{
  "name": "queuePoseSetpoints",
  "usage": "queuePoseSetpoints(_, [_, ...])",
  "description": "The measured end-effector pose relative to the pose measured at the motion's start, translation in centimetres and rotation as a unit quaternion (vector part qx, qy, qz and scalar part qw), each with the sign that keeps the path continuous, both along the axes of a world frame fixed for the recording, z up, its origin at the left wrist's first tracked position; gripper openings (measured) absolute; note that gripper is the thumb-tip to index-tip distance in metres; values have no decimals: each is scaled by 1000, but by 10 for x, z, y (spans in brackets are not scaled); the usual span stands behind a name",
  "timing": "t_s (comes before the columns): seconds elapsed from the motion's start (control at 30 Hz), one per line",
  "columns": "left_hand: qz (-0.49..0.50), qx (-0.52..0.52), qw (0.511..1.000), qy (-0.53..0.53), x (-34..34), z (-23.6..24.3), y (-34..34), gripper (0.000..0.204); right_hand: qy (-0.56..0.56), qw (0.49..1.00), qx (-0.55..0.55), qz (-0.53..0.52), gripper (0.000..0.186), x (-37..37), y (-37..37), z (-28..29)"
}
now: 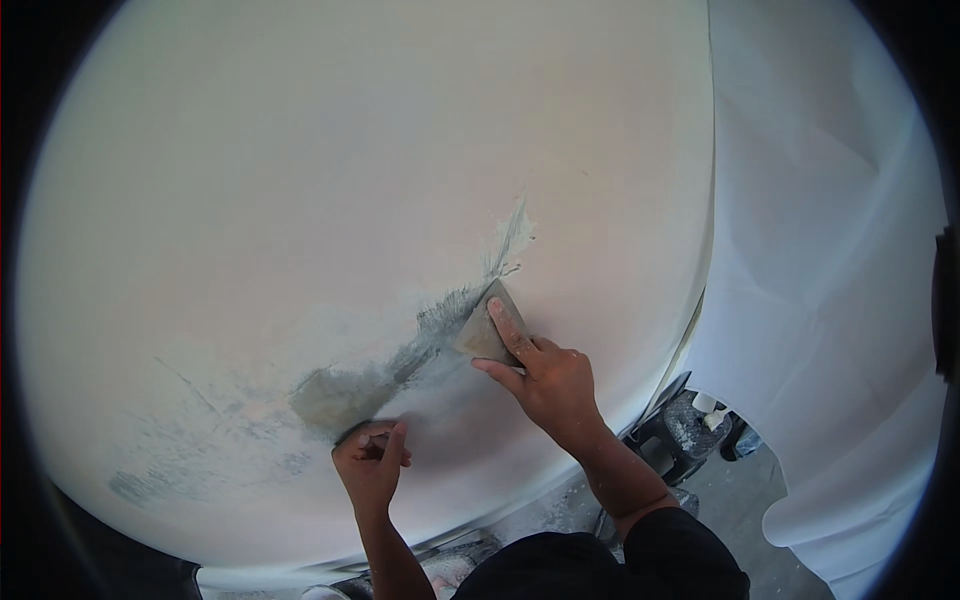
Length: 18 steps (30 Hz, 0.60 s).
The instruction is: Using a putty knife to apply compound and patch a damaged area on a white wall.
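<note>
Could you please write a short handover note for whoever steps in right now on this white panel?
Right hand: index finger pressed flat on a small spreader, held against the white panel.
Left hand: curled shut, resting on the panel at the lower end of the filler patch; whether it holds anything cannot be told.
Done: a grey-tan streak of filler runs diagonally from the patch up past the spreader, thinning to a wisp at the top.
Left: the streak looks rough and uneven; fainter grey marks at lower left look uncovered.
White sheeting hangs to the right.

Object in curled left hand (371, 460) hidden; spreader (487, 328) partly covered, perhaps plastic.
</note>
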<state>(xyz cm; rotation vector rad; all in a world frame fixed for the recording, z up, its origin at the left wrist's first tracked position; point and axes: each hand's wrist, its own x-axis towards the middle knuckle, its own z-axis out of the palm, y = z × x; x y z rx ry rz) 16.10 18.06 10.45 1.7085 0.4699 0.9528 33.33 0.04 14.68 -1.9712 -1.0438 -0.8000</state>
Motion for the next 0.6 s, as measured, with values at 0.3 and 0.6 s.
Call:
queuePoseSetpoints(0.3, [5, 2, 1000, 8, -1, 0, 2, 6, 10, 999, 47, -11, 68, 7, 4, 14])
queuePoseSetpoints(0.6, [6, 18, 1000, 9, 2, 5, -3, 5, -24, 998, 57, -21, 70, 16, 3, 16])
